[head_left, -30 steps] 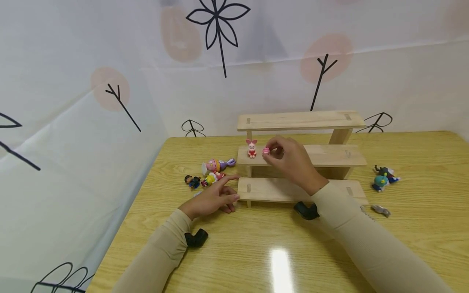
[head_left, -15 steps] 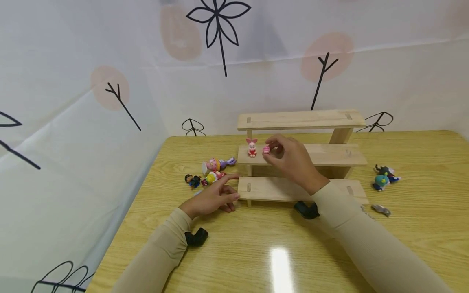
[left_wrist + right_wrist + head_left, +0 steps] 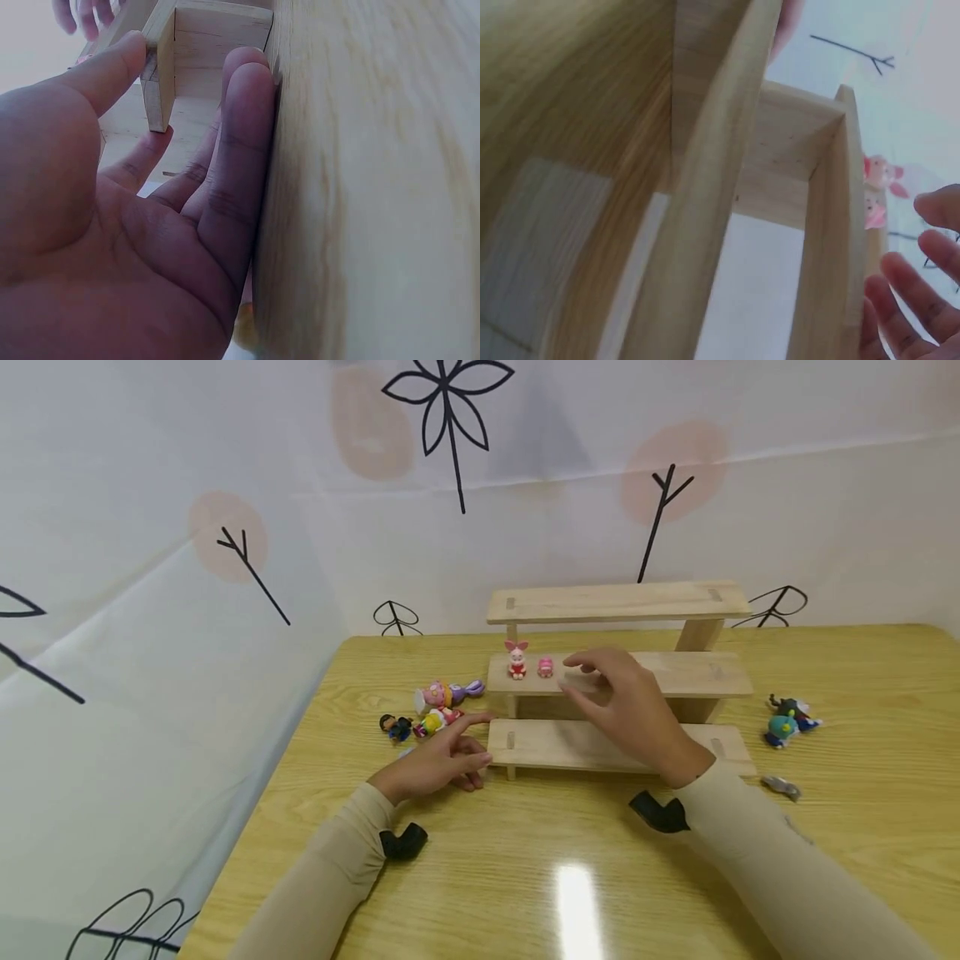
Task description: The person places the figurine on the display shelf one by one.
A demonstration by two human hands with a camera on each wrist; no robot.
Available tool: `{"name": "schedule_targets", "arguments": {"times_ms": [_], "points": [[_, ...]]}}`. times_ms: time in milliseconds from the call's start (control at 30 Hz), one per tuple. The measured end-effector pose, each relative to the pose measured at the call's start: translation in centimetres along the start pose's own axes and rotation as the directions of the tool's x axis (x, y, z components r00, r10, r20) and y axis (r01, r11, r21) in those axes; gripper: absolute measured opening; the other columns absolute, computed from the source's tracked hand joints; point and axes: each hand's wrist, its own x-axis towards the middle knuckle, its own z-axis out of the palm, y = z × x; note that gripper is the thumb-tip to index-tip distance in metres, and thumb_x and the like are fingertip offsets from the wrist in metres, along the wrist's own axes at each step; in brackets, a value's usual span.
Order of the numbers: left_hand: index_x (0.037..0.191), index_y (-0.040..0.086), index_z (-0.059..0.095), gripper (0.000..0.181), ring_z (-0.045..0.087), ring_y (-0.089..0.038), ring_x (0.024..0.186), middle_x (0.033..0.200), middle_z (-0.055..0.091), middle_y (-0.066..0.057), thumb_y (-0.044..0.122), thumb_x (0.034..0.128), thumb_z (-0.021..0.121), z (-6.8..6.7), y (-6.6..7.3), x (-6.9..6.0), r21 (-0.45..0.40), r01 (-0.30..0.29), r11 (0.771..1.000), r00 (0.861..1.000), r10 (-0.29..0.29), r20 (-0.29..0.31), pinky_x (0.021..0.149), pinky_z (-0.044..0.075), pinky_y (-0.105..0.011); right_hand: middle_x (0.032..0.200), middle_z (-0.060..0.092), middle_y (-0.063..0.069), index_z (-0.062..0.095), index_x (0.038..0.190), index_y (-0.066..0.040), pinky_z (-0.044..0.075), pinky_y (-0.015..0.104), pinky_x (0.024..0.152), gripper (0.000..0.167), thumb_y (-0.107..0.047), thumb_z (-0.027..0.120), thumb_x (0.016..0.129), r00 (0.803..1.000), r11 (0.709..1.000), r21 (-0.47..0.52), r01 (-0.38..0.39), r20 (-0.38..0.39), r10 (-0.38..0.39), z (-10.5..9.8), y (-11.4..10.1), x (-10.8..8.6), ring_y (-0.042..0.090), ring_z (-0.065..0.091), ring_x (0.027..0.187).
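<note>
My right hand (image 3: 626,706) is just right of a small pink figurine (image 3: 545,667), thumb and fingers spread apart with nothing between them. The figurine stands on the middle step of a three-tier wooden display shelf (image 3: 675,672). Left of it stands a pink-eared piglet figurine (image 3: 517,662) with a red front. At the left end of the lowest step, my left hand (image 3: 438,764) holds the board between thumb and index finger. The left wrist view shows that thumb (image 3: 112,71) against the board's edge, the other fingers near the tabletop. Both figurines appear in the right wrist view, the pink figurine (image 3: 874,213) nearer the fingers.
Several toy figures lie left of the shelf, among them a pink-and-purple figure (image 3: 447,694) and a dark-haired figure (image 3: 395,727). On the right lie a teal figure (image 3: 782,728), a dark figure beside it and a grey piece (image 3: 781,787). A patterned cloth (image 3: 555,527) hangs behind.
My right hand has let go of the small pink figurine and drawn back to the right, its fingers wider apart. The figurine stays on the middle step. My left hand keeps its place.
</note>
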Motion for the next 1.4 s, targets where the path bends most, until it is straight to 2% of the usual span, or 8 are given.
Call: {"name": "schedule_targets", "arguments": {"times_ms": [267, 467, 600, 800, 1000, 1167, 1267, 1400], "points": [[0.158, 0.029, 0.023, 0.063, 0.070, -0.023, 0.086, 0.117, 0.064, -0.018, 0.029, 0.1042, 0.055, 0.1, -0.3, -0.3, 0.005, -0.007, 1.000, 1.000, 0.007, -0.001, 0.080, 0.060, -0.038, 0.115, 0.067, 0.009, 0.068, 0.114, -0.005, 0.052, 0.045, 0.088, 0.035, -0.002, 0.080, 0.082, 0.988, 0.985, -0.083, 0.153, 0.002, -0.153, -1.1, -1.2, -2.7, 0.027, 0.060, 0.110], [0.158, 0.030, 0.024, 0.062, 0.071, -0.022, 0.085, 0.116, 0.064, -0.019, 0.028, 0.1042, 0.056, 0.3, -0.3, -0.4, -0.002, -0.002, 1.000, 1.000, 0.002, -0.009, 0.080, 0.061, -0.037, 0.117, 0.066, 0.004, 0.069, 0.115, -0.011, 0.047, 0.018, 0.093, 0.038, -0.001, 0.081, 0.080, 0.973, 0.966, -0.119, 0.230, 0.004, -0.232, -2.7, -1.2, -4.4, 0.020, 0.059, 0.110], [0.157, 0.031, 0.025, 0.062, 0.071, -0.023, 0.085, 0.117, 0.064, -0.019, 0.028, 0.1040, 0.056, 0.3, -0.3, -0.3, 0.005, -0.001, 1.000, 1.000, 0.001, -0.009, 0.079, 0.061, -0.038, 0.117, 0.067, 0.006, 0.070, 0.114, -0.008, 0.037, 0.009, 0.100, 0.023, -0.018, 0.072, 0.094, 0.962, 0.957, -0.108, 0.271, -0.010, -0.273, -3.7, -0.8, -5.5, 0.022, 0.059, 0.109], [0.159, 0.029, 0.022, 0.065, 0.071, -0.023, 0.087, 0.119, 0.063, -0.019, 0.030, 0.1035, 0.057, 0.3, -0.3, -0.1, 0.006, -0.004, 1.000, 1.000, 0.004, 0.004, 0.081, 0.061, -0.039, 0.114, 0.068, 0.004, 0.070, 0.112, -0.009, 0.033, 0.006, 0.101, 0.048, -0.049, 0.044, 0.105, 0.964, 0.955, -0.143, 0.258, -0.028, -0.265, -5.2, -0.3, -6.9, 0.021, 0.058, 0.108], [0.158, 0.031, 0.022, 0.070, 0.071, -0.024, 0.090, 0.121, 0.062, -0.016, 0.032, 0.1009, 0.062, 0.1, -0.2, -0.2, 0.010, 0.004, 1.000, 1.000, -0.004, -0.005, 0.083, 0.060, -0.040, 0.110, 0.068, 0.004, 0.072, 0.108, -0.009, 0.039, 0.005, 0.092, 0.045, -0.046, 0.046, 0.105, 0.957, 0.945, -0.183, 0.272, -0.048, -0.285, -6.7, 0.0, -7.8, 0.018, 0.058, 0.103], [0.158, 0.031, 0.022, 0.070, 0.071, -0.024, 0.090, 0.122, 0.062, -0.017, 0.031, 0.1009, 0.062, 0.0, -0.1, -0.4, 0.017, 0.005, 1.000, 1.000, -0.005, -0.012, 0.083, 0.060, -0.040, 0.105, 0.068, 0.007, 0.072, 0.102, -0.005, 0.036, 0.004, 0.094, 0.049, -0.047, 0.047, 0.104, 0.958, 0.943, -0.211, 0.258, -0.072, -0.278, -8.0, 0.5, -8.1, 0.019, 0.058, 0.102], [0.158, 0.031, 0.023, 0.068, 0.071, -0.024, 0.091, 0.122, 0.061, -0.018, 0.030, 0.1016, 0.061, 0.1, 0.0, -0.5, 0.020, 0.005, 1.000, 1.000, -0.004, -0.011, 0.083, 0.060, -0.040, 0.101, 0.068, 0.010, 0.073, 0.098, -0.003, 0.041, 0.006, 0.077, 0.052, -0.047, 0.047, 0.104, 0.951, 0.935, -0.249, 0.253, -0.116, -0.288, -8.7, 1.1, -8.2, 0.017, 0.057, 0.098], [0.158, 0.030, 0.023, 0.066, 0.071, -0.025, 0.090, 0.121, 0.061, -0.020, 0.029, 0.1021, 0.060, 0.2, 0.1, -0.4, 0.025, -0.005, 1.000, 1.000, 0.005, -0.011, 0.083, 0.060, -0.040, 0.097, 0.067, 0.013, 0.073, 0.097, -0.002, 0.036, 0.013, 0.055, 0.055, -0.049, 0.045, 0.104, 0.948, 0.926, -0.305, 0.224, -0.151, -0.279, -9.8, 2.2, -8.2, 0.010, 0.052, 0.091]]}}
